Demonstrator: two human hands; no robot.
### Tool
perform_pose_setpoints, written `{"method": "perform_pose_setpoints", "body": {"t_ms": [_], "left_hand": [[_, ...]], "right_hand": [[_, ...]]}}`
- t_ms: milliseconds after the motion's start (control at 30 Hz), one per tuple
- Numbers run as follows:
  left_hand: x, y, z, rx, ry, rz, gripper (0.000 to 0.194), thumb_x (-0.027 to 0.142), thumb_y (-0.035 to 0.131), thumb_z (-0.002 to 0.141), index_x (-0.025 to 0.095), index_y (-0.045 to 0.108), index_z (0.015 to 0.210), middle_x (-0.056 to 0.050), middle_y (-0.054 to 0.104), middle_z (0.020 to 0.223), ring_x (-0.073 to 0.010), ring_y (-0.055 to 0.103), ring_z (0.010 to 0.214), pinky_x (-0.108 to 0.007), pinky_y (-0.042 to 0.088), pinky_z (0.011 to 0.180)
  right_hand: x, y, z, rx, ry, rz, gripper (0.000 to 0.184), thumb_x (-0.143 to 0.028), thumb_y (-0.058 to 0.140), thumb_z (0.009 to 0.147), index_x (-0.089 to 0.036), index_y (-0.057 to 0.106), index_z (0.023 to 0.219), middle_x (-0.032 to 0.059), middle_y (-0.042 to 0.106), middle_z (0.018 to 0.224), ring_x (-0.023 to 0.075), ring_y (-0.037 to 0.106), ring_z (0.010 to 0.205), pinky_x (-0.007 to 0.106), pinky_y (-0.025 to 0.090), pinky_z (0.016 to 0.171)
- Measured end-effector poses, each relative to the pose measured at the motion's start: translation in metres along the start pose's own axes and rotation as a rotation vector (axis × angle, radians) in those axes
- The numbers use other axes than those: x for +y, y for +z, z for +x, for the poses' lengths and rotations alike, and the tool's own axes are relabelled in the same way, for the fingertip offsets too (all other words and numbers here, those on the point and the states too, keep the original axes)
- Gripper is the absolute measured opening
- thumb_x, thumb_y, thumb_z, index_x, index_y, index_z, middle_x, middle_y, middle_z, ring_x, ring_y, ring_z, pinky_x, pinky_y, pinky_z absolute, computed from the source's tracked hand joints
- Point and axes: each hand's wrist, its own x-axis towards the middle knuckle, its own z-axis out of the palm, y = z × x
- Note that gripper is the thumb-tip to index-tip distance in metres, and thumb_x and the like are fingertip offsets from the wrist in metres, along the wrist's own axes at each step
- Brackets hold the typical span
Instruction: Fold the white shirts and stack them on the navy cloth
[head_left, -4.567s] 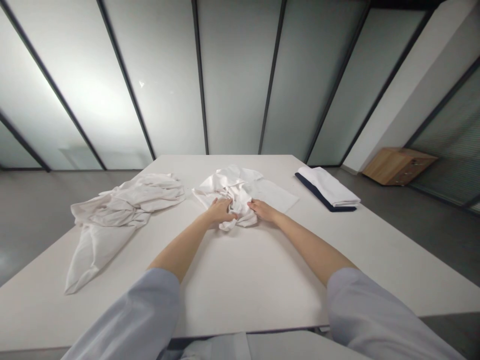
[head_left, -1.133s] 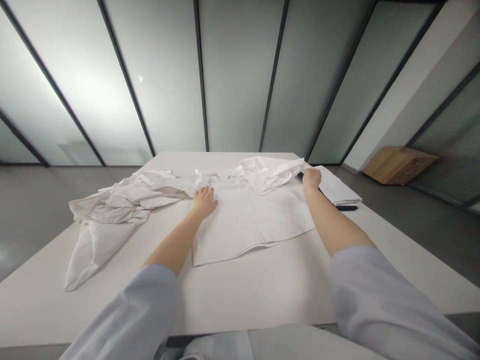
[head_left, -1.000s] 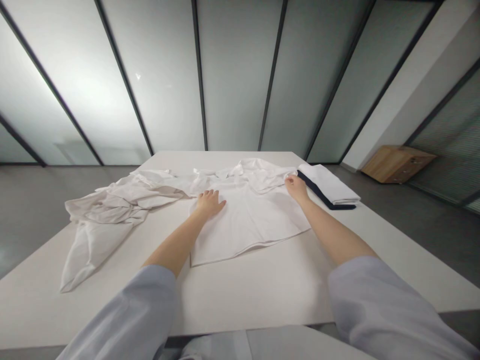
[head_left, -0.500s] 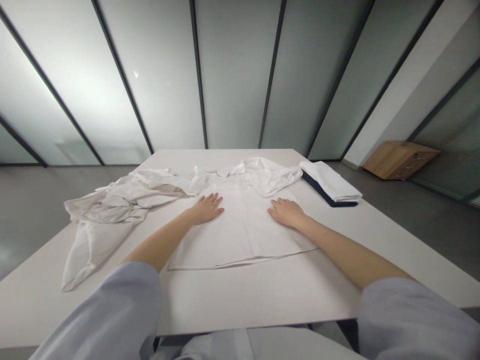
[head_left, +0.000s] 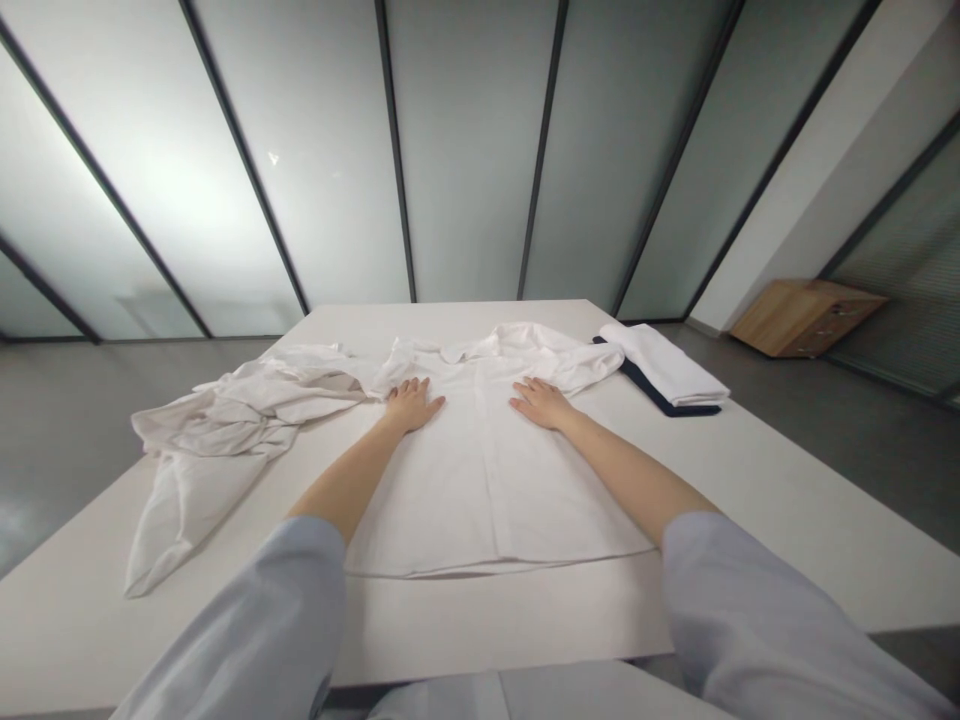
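My left grip and right grip lie wide open and flat, holding nothing, on the white button-front shirt in the middle of the bench, its body and near hem smooth, its far collar rumpled.

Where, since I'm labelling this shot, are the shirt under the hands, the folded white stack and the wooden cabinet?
Shirt (head_left: 480,510): head view, point on its front panel.
Folded white stack (head_left: 664,368): head view, point on its top fold.
Wooden cabinet (head_left: 810,320): head view, point on its top.
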Motion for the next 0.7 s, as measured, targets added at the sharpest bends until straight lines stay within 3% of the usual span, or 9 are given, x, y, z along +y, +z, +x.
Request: {"method": "perform_pose_setpoints", "body": {"t_ms": [233, 333, 433, 533, 633, 700], "left_hand": [[-0.014, -0.008, 0.003, -0.148, -0.128, 0.012, 0.087, 0.077, 0.027, 0.082, 0.022, 0.031, 0.149, -0.015, 0.021, 0.159, -0.041, 0.023, 0.142, -0.06, 0.028, 0.106], [-0.018, -0.021, -0.003, -0.241, -0.118, 0.043, 0.11, 0.091, 0.04, 0.062, 0.021, 0.035, 0.147, -0.02, 0.031, 0.153, -0.0455, 0.031, 0.136, -0.056, 0.033, 0.104], [-0.012, -0.033, -0.006, -0.322, -0.102, 0.072, 0.119, 0.092, 0.051, 0.05, 0.017, 0.042, 0.142, -0.024, 0.046, 0.142, -0.0454, 0.046, 0.126, -0.053, 0.039, 0.099], [0.001, -0.033, -0.005, -0.198, 0.004, 0.072, 0.097, 0.085, 0.042, 0.069, 0.018, 0.043, 0.14, -0.02, 0.048, 0.141, -0.0387, 0.047, 0.127, -0.049, 0.038, 0.1], [0.012, -0.019, -0.001, -0.032, 0.114, 0.054, 0.074, 0.067, 0.028, 0.089, 0.02, 0.034, 0.146, -0.015, 0.031, 0.155, -0.0313, 0.029, 0.141, -0.047, 0.027, 0.11], [0.014, -0.008, 0.003, -0.04, 0.089, 0.042, 0.072, 0.063, 0.025, 0.091, 0.021, 0.028, 0.149, -0.013, 0.023, 0.158, -0.0298, 0.02, 0.145, -0.047, 0.02, 0.113]], "right_hand": [[0.009, 0.005, 0.008, -0.019, 0.056, 0.035, 0.062, -0.054, 0.03, 0.096, -0.02, 0.037, 0.147, 0.0104, 0.029, 0.156, 0.0298, 0.027, 0.142, 0.044, 0.025, 0.112], [0.007, 0.0, 0.0, -0.025, 0.005, 0.006, 0.061, -0.055, 0.036, 0.093, -0.02, 0.044, 0.143, 0.0124, 0.035, 0.153, 0.0313, 0.034, 0.138, 0.045, 0.028, 0.109], [0.001, -0.011, -0.003, -0.043, -0.025, -0.058, 0.058, -0.059, 0.043, 0.09, -0.019, 0.059, 0.127, 0.017, 0.055, 0.135, 0.0342, 0.048, 0.125, 0.046, 0.032, 0.104], [-0.008, -0.022, 0.005, -0.003, -0.05, -0.059, 0.053, -0.056, 0.041, 0.092, -0.017, 0.063, 0.121, 0.0174, 0.06, 0.126, 0.0328, 0.052, 0.12, 0.044, 0.035, 0.101], [-0.017, -0.023, 0.018, 0.034, -0.074, -0.006, 0.052, -0.05, 0.039, 0.095, -0.018, 0.054, 0.133, 0.0156, 0.047, 0.143, 0.0287, 0.042, 0.132, 0.038, 0.032, 0.105], [-0.02, -0.016, 0.026, -0.008, -0.025, 0.02, 0.056, -0.05, 0.036, 0.096, -0.018, 0.047, 0.14, 0.0149, 0.037, 0.151, 0.0273, 0.033, 0.139, 0.037, 0.029, 0.108]]}}
